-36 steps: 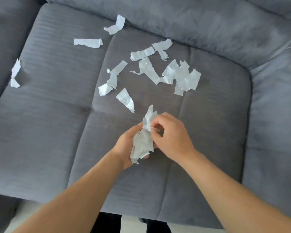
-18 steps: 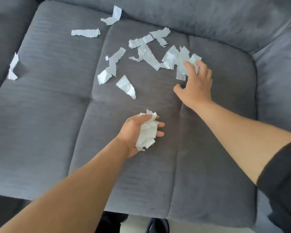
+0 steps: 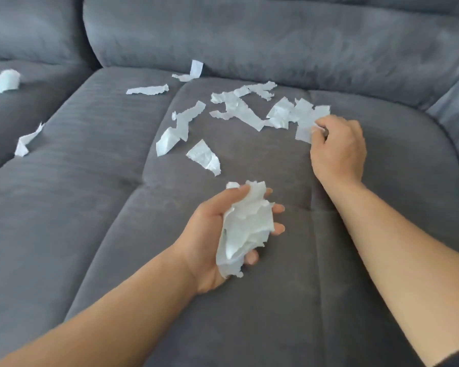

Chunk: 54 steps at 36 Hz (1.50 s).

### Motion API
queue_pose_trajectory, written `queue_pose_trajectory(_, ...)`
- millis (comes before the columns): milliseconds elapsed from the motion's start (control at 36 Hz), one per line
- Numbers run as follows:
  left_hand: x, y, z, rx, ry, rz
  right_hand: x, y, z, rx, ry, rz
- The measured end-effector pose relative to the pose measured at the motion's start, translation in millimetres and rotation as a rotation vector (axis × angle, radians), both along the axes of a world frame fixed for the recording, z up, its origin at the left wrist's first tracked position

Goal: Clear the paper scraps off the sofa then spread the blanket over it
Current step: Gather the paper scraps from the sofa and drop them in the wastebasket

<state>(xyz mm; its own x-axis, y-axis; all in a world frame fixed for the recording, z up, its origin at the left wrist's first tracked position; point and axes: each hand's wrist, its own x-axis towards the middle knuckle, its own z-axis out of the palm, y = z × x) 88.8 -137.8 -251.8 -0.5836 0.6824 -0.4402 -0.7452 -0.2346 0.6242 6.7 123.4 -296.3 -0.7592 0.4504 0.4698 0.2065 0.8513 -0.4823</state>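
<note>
I'm in the clearing step, and by the look of the seat it is well short of done. My left hand (image 3: 210, 229) sits palm up over the sofa (image 3: 90, 207), fingers curled round a wad (image 3: 245, 229) of gathered paper. My right hand (image 3: 338, 152) is out at the right of the seat, fingers curled in, pinching a scrap (image 3: 305, 131) at the near edge of the overlapping pile (image 3: 284, 115).

More paper lies loose: a lone piece (image 3: 204, 157) just ahead of the wad, a torn strip (image 3: 179, 128) left of that, and a curled bit (image 3: 4, 82) on the next seat. I see no blanket in view.

Next, I judge, the pinched scrap wants lifting and feeding into the wad. The paper is thin and overlapped, so neighbours may drag along. The left grip must loosen just enough to take it without spilling.
</note>
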Motion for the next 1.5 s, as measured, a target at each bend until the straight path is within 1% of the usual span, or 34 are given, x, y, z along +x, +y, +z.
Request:
queue_pose_trajectory(56, -3.8, 1.4, 2.6, 0.038, -0.009, -0.019, 3.6, 1.3, 2.0, -0.033, 0.057, -0.028)
queue_pose_trajectory(194, -8.7, 4.6, 11.7, 0.027, -0.021, 0.0, 11.6, -4.1, 7.2, -0.057, 0.069, 0.013)
queue_pose_trajectory(278, -11.7, 10.9, 15.7, 0.033, -0.039, 0.063, 25.7, -19.1, 18.9, -0.101, 0.111, 0.107)
queue_pose_trajectory(333, -11.1, 9.3, 27.7, 0.06, -0.043, 0.092, 41.8, -42.2, 43.0, -0.134, 0.202, 0.194)
queue_pose_trajectory(389, -7.8, 5.3, 30.5, 0.072, -0.072, 0.098, 59.5, -66.0, 66.7, -0.146, 0.233, 0.274)
queue_pose_trajectory(445, -5.2, -3.2, 33.4, 0.096, -0.063, 0.061, 78.5, -91.0, 91.7, -0.125, 0.14, 0.459)
queue_pose_trajectory(472, -4.1, -6.4, 32.7, 0.117, -0.05, 0.034, 86.5, -102.4, 100.9, -0.114, 0.009, 0.59)
queue_pose_trajectory(500, -4.5, -9.6, 31.6, 0.131, -0.04, 0.011, 92.5, -112.6, 107.2, -0.065, -0.169, 0.709)
queue_pose_trajectory(528, -5.5, -12.0, 32.1, 0.144, -0.043, -0.001, 97.0, -121.4, 110.4, 0.008, -0.345, 0.813)
queue_pose_trajectory(556, -6.8, -14.1, 32.5, 0.151, -0.045, -0.006, 100.3, -127.7, 111.0, 0.058, -0.463, 0.884)
queue_pose_trajectory(583, -9.1, -16.3, 32.8, 0.152, -0.046, -0.003, 101.2, -130.9, 111.6, 0.062, -0.517, 0.924)
queue_pose_trajectory(611, -12.6, -19.7, 31.5, 0.151, -0.039, 0.008, 99.9, -133.0, 114.5, 0.008, -0.517, 0.932)
queue_pose_trajectory(667, -18.4, -23.8, 28.7, 0.127, -0.031, 0.043, 94.0, -128.7, 123.7, -0.183, -0.473, 0.887)
queue_pose_trajectory(695, -21.0, -27.2, 28.8, 0.108, -0.035, 0.056, 86.8, -122.4, 125.1, -0.256, -0.433, 0.83)
queue_pose_trajectory(750, -27.2, -34.5, 31.9, 0.11, -0.058, 0.094, 63.9, -101.5, 123.4, -0.324, -0.292, 0.629)
queue_pose_trajectory(806, -33.3, -40.9, 37.8, 0.136, -0.088, 0.147, 32.3, -72.0, 113.2, -0.395, -0.17, 0.371)
queue_pose_trajectory(834, -35.6, -42.8, 40.4, 0.139, -0.091, 0.167, 16.8, -55.7, 106.3, -0.412, -0.185, 0.253)
queue_pose_trajectory(861, -37.0, -44.7, 44.1, 0.14, -0.085, 0.178, 2.4, -40.8, 99.4, -0.414, -0.243, 0.155)
queue_pose_trajectory(917, -38.9, -45.0, 49.4, 0.158, -0.062, 0.188, -20.8, -12.5, 88.3, -0.388, -0.404, 0.056)
queue_pose_trajectory(945, -40.1, -44.4, 49.3, 0.166, -0.064, 0.194, -29.7, -4.4, 86.3, -0.334, -0.471, 0.025)
queue_pose_trajectory(1000, -39.4, -43.2, 46.0, 0.152, -0.097, 0.228, -44.2, 3.5, 81.0, -0.236, -0.586, -0.004)
queue_pose_trajectory(1056, -38.1, -41.8, 43.4, 0.129, -0.112, 0.207, -52.8, 6.0, 77.2, -0.231, -0.641, -0.015)
queue_pose_trajectory(1111, -38.8, -40.6, 40.6, 0.099, -0.111, 0.176, -61.3, 5.0, 74.7, -0.3, -0.604, -0.011)
queue_pose_trajectory(1195, -42.9, -43.1, 33.0, 0.05, -0.081, 0.222, -70.0, -1.0, 69.2, -0.369, -0.555, 0.01)
queue_pose_trajectory(1306, -49.5, -47.9, 32.0, 0.085, -0.13, 0.129, -69.2, -10.1, 68.4, -0.271, -0.503, 0.0)
queue_pose_trajectory(1389, -52.1, -46.9, 31.3, 0.112, -0.136, 0.153, -59.4, -14.1, 74.3, -0.288, -0.368, -0.042)
queue_pose_trajectory(1500, -49.5, -48.0, 33.3, 0.131, -0.152, 0.182, -40.8, -37.8, 90.7, -0.477, -0.093, -0.028)
